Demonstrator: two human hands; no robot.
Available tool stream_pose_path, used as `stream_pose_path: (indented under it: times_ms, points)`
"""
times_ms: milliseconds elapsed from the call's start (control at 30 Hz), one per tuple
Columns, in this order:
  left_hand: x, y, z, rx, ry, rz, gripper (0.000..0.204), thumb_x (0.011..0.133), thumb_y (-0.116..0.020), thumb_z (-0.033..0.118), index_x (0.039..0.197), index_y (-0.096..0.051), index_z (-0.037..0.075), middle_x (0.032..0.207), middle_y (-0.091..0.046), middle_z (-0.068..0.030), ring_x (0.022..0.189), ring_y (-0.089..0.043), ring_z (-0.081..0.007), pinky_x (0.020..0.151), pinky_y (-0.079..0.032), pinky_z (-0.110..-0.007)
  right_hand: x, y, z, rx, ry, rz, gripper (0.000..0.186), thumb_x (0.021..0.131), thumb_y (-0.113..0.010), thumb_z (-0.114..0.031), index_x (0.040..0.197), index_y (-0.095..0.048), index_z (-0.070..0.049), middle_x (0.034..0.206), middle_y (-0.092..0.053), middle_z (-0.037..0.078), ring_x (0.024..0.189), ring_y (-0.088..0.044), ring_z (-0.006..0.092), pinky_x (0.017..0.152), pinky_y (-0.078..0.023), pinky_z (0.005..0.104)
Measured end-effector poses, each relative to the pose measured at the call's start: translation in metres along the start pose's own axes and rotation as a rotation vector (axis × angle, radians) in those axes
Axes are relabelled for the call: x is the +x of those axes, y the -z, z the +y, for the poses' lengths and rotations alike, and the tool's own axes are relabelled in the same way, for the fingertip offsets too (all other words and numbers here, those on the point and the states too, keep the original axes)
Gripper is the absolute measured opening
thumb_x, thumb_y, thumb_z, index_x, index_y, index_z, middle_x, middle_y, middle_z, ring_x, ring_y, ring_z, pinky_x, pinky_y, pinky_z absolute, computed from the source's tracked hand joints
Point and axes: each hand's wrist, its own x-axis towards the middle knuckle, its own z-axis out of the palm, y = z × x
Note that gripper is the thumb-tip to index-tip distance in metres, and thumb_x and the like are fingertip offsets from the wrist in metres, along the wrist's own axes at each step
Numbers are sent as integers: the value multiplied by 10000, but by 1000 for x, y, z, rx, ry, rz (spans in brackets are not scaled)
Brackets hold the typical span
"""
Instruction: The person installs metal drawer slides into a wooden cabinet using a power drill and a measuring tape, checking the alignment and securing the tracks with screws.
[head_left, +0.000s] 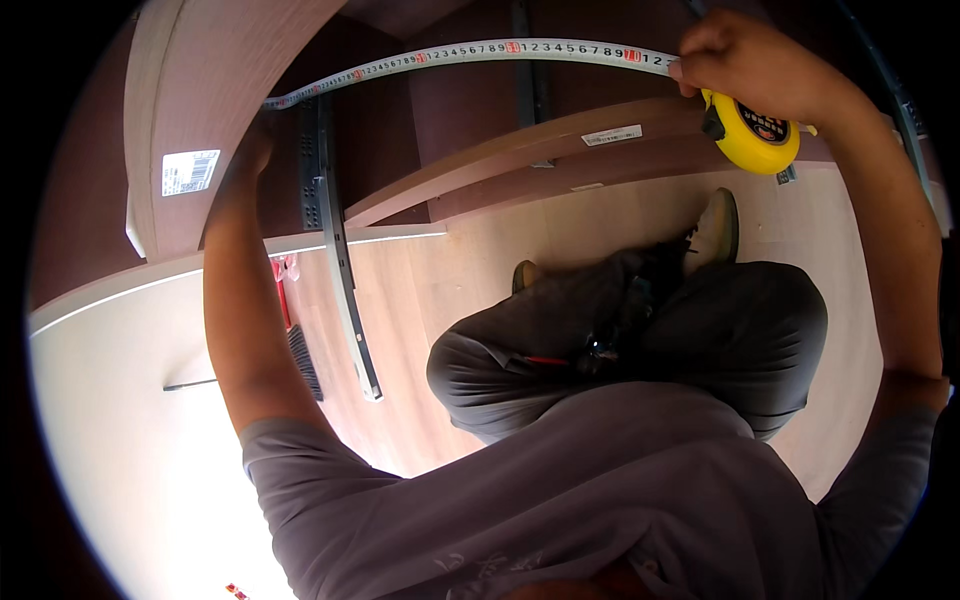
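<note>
Measuring across a wooden cabinet frame, pale floor below

At 10 o'clock I see my left hand (262, 135) by the tape blade (470, 52)'s end, grip unclear; the blade spans to 1 o'clock, where my right hand (745, 60) closes around the yellow tape measure (755, 135). A metal rail (340, 260) leans over the wood floor (600, 220).

A white rectangular sticker (190, 171) with dark print and a barcode-like block sits on the pale wooden panel (200, 90) at the upper left, slightly tilted. A second label (611, 135), a narrow white strip with fine dark print, lies along the edge of the wooden board (500, 155) running across the upper middle. A smaller pale strip label (587, 187) sits on the board just below it. The yellow tape measure case (752, 133) carries a round dark label (765, 124) on its face.
</note>
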Motion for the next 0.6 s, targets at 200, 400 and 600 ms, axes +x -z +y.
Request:
stream_pose_path:
  times_ms: [200, 400, 600]
  points:
    - [21, -128, -70, 122, -141, 170, 450, 999, -556, 301, 1390, -605, 82, 1446, -569, -190, 1392, -497, -371, 1184, -376, -503, 12, -9, 3, -8, 64, 86, 373, 958, -617, -361, 990, -765, -20, 913, -745, 124, 849, -707, 238, 810, -552, 365]
    - [22, -73, -48, 157, -106, 452, 379, 987, -575, 270, 1310, -678, 101, 1349, -649, -188, 1305, -577, -380, 1146, -418, -505, 24, -35, 30, 25, 96, 313, 386, 924, -664, -400, 901, -763, -27, 921, -703, 106, 872, -695, 227, 847, -533, 350]
    - [-61, 48, 21, -360, -150, 279, 371, 956, -662, 281, 1278, -692, 99, 1290, -679, -198, 1142, -669, -397, 975, -540, -488, 28, -27, 29, -11, 79, 270, 344, 906, -676, -373, 915, -775, -44, 955, -680, 107, 898, -690, 227, 867, -522, 349]
